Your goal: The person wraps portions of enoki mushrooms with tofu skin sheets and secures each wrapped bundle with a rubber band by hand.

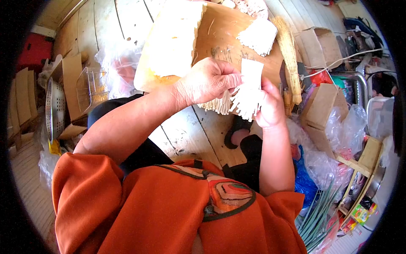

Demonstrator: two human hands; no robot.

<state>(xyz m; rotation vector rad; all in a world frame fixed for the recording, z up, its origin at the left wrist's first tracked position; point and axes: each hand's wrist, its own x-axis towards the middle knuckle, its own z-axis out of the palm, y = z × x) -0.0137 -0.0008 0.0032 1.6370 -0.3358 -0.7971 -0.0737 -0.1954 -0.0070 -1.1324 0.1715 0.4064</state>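
Between my two hands is a bunch of enoki mushrooms (pixel 252 75), its flat pale base upward and its thin stems fanning down to small round caps. My left hand (pixel 211 80) pinches stems at the bunch's left side, and more stems (pixel 216 106) hang below its fingers. My right hand (pixel 271 103) is closed round the right side of the bunch, thumb up by the base. Just beyond my hands, a wooden board (pixel 222 34) carries a large white slab with a bumpy edge (pixel 175 38) and another enoki bunch (pixel 259 36).
A straw whisk broom (pixel 289 59) lies along the board's right edge. Cardboard boxes (pixel 319 46) and plastic bags (pixel 347 127) crowd the right, with green onions (pixel 319 220) below. At left are a metal colander (pixel 55 109), a wire basket (pixel 93 86) and a clear bag (pixel 120 70).
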